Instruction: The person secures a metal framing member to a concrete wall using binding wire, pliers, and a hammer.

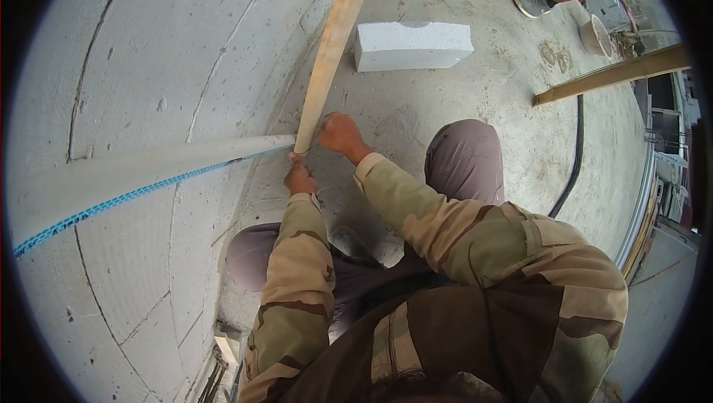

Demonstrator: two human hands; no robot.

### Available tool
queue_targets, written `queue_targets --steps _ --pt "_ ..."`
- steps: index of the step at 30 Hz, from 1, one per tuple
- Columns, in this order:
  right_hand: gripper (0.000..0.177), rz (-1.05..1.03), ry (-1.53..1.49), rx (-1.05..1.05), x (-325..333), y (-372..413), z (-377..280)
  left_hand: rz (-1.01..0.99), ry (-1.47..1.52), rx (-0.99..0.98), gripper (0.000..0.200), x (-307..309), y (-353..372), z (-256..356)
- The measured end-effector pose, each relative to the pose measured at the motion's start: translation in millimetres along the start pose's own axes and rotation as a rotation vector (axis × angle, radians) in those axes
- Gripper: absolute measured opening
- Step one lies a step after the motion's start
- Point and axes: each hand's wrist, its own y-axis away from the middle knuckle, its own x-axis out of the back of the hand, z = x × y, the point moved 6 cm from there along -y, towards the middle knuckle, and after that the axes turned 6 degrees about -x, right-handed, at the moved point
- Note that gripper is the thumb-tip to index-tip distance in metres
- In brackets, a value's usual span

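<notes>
A wooden post point(334, 46) meets the end of a pale round pole point(156, 156) beside the block wall. Along that pole runs a blue rope point(126, 199), reaching the post's lower end. My left hand point(299, 179) is closed just under this junction, its thumb against the post's lower end; what its fingers grip is hidden. On the other side of the post, my right hand point(342, 134) forms a fist. A thin dark strand seems to run between the fist and the post, too small to identify.
A white block point(414, 46) lies on the concrete floor point(497, 83) ahead. The block wall point(141, 69) rises at left. At right are a wooden beam point(609, 76), a black hose point(575, 158) and a bucket point(596, 37). Another person's shoe point(532, 5) shows at the top right.
</notes>
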Motion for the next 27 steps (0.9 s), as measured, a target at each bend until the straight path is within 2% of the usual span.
queue_targets --steps 1,2,4,5,7,8,10,13,17,23,25,27 --pt "0.035 -0.037 -0.018 0.007 -9 4 1 0.076 0.125 0.133 0.048 -7 18 9" --pt "0.035 -0.031 -0.016 0.016 -18 5 6 0.071 0.132 0.125 0.048 -11 16 12" --pt "0.038 -0.064 0.172 0.192 -41 19 3 0.107 0.128 0.157 0.049 -5 15 9" --pt "0.038 -0.069 0.173 0.194 -48 27 4 0.112 0.130 0.157 0.049 -3 16 9" --pt "0.036 -0.020 0.201 0.297 -50 48 -7 0.044 0.258 0.138 0.047 -11 27 17" --pt "0.036 -0.027 0.203 0.301 -52 52 -8 0.050 0.263 0.139 0.047 -12 32 20" --pt "0.032 0.107 0.085 0.345 -53 55 -8 -0.028 0.349 0.145 0.044 -16 33 22" --pt "0.026 0.164 0.125 0.407 -57 56 -9 -0.061 0.374 0.117 0.046 -12 29 19" --pt "0.025 0.166 0.144 0.389 -62 56 -7 0.009 0.345 0.117 0.050 -6 35 21" --pt "0.026 0.161 0.151 0.288 -63 57 0 -0.219 0.210 0.066 0.054 0 13 11" --pt "0.027 0.345 0.242 0.386 -60 61 -3 -0.294 0.236 0.089 0.054 -3 17 11" --pt "0.027 0.329 0.269 0.413 -56 64 -3 -0.262 0.269 0.053 0.054 -8 22 9"
